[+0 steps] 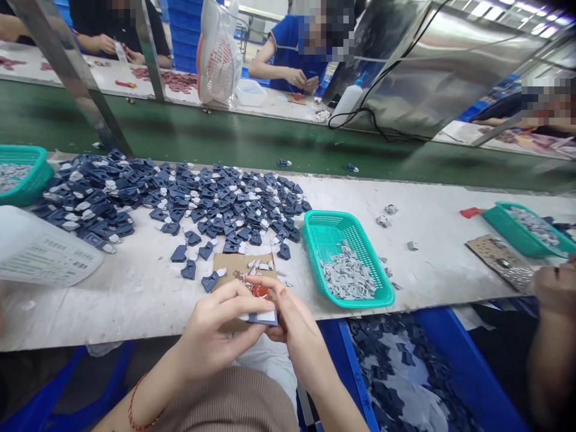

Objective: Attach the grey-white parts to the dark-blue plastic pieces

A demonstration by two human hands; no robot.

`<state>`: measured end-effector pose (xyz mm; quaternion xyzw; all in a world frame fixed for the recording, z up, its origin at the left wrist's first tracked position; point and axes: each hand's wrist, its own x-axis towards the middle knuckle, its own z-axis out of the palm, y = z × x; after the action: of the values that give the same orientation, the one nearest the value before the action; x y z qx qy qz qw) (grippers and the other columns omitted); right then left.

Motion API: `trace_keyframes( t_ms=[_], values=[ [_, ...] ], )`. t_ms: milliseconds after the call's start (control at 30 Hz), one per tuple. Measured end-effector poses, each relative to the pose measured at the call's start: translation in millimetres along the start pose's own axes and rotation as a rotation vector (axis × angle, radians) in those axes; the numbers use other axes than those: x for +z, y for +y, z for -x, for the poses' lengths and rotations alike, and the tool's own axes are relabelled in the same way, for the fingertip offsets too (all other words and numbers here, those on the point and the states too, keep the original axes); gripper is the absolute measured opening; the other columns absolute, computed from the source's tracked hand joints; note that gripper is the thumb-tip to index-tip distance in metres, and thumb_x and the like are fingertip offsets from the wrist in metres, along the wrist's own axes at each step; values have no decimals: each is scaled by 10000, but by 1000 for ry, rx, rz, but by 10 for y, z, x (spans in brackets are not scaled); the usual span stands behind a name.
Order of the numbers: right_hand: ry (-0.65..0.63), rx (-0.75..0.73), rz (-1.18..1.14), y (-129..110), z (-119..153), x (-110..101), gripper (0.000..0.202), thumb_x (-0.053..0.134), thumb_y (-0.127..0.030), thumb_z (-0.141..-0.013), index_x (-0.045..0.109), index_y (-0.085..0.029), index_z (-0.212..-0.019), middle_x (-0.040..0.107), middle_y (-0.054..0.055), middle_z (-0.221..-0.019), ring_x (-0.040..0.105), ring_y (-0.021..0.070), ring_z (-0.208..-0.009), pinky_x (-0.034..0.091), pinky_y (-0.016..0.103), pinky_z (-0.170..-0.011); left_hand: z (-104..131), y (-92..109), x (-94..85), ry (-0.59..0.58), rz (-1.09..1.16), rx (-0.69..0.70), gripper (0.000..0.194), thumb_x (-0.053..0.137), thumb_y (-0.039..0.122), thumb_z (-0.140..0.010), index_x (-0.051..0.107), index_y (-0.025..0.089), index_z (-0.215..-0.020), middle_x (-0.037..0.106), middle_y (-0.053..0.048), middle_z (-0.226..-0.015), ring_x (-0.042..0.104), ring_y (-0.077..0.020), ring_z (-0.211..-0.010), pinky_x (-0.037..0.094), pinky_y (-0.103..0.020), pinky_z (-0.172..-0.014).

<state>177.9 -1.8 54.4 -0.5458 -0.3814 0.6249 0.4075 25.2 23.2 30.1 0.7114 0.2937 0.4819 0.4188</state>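
"What's in the containers?"

"The teal basket [366,301] right of the hands holds loose grey parts [348,276], mostly toward its near end. The left-edge basket [38,174] and the far-right basket [506,222] also hold small grey pieces. Below the table [135,300], a blue crate [468,354] holds dark blue pieces [389,396] and pale sheets."

"And the hands?"

"The left hand [220,327] pinches a blue-and-white piece [264,317] between thumb and fingers; the right hand [297,318] closes on its other end. It's above the table's near edge, in front of the cardboard [225,263]. Something red and round [260,291] shows between the hands, perhaps a lid, but fingers partly cover it."

"Anything in the way?"

"A heap of dark blue parts with pale tips [216,198] lies beyond the cardboard. A big white jug [45,246] takes up the left side, and a co-worker's hand [551,285] is at the far right."
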Motion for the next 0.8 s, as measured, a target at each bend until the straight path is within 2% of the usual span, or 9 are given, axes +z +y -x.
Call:
trace_keyframes(
  t_ms=[67, 100, 267, 333, 433, 533, 600, 700, 800],
  values=[
    [4, 8, -81, 26, -12, -13, 502, 421, -614, -905, 632, -225, -1142, 459, -31, -590, 323, 81, -445, 254, 199, -409, -47, 14, -22, -25, -38, 68, 304, 663, 40, -778, 713, 237, -1004, 656, -40, -824, 635, -139, -743, 522, -226, -680],
    [-3, 3, -106, 37, -15, -16, 505, 424, -617, -903, 632, -221, -1139, 429, -40, -573, 298, 79, -446, 241, 201, -416, -66, 21, -22, -32, -47, 82, 290, 662, 38, -780, 718, 232, -990, 655, -46, -829, 639, -139, -745, 523, -223, -674],
    [-29, -50, -60, 66, 22, -26, 538, 384, -635, -908, 634, -223, -1146, 477, -12, -641, 405, 117, -528, 344, 232, -478, -106, 11, 23, -47, -81, 82, 306, 629, 33, -799, 713, 235, -1014, 664, -50, -817, 633, -148, -731, 521, -238, -665],
    [-46, -99, 21, 38, 39, -108, 533, 353, -607, -932, 633, -207, -1148, 463, -18, -622, 407, 122, -528, 352, 243, -495, -127, -33, 25, -29, -87, 86, 303, 622, 29, -799, 710, 232, -1007, 655, -40, -791, 616, -143, -715, 508, -235, -652],
    [30, -199, 288, -71, 16, -442, 423, 409, -505, -951, 649, -195, -1107, 528, -5, -662, 484, 140, -595, 397, 260, -568, -228, -125, -31, 93, -95, 46, 256, 629, 60, -809, 709, 236, -976, 637, -21, -775, 598, -134, -704, 483, -220, -618],
    [319, -300, 660, -219, -113, -999, 284, 466, -368, -937, 657, -189, -1046, 659, 69, -960, 593, 206, -874, 451, 323, -771, -460, -199, -163, 258, -109, -111, 140, 642, 163, -829, 715, 228, -929, 632, -19, -790, 603, -143, -723, 478, -224, -615],
    [418, -311, 935, -303, -254, -1378, 266, 435, -307, -935, 650, -170, -1012, 665, 100, -1031, 598, 240, -957, 454, 363, -833, -688, -238, -281, 333, -173, -247, 122, 665, 250, -817, 720, 214, -919, 655, -28, -829, 616, -159, -766, 488, -235, -651],
    [316, -245, 1286, -392, -484, -1761, 262, 431, -225, -916, 637, -159, -1064, 659, 125, -1104, 567, 274, -1095, 435, 396, -916, -1118, -348, -480, 369, -358, -380, 299, 674, 342, -790, 705, 205, -1054, 701, -42, -923, 638, -195, -851, 502, -255, -710],
    [191, -196, 1382, -449, -652, -1870, 242, 473, -113, -849, 673, -156, -977, 677, 124, -1037, 592, 271, -1057, 440, 364, -889, -1615, -575, -681, 299, -584, -443, 329, 608, 334, -836, 685, 181, -1117, 717, -51, -1052, 650, -214, -946, 502, -274, -812]
  ],
)
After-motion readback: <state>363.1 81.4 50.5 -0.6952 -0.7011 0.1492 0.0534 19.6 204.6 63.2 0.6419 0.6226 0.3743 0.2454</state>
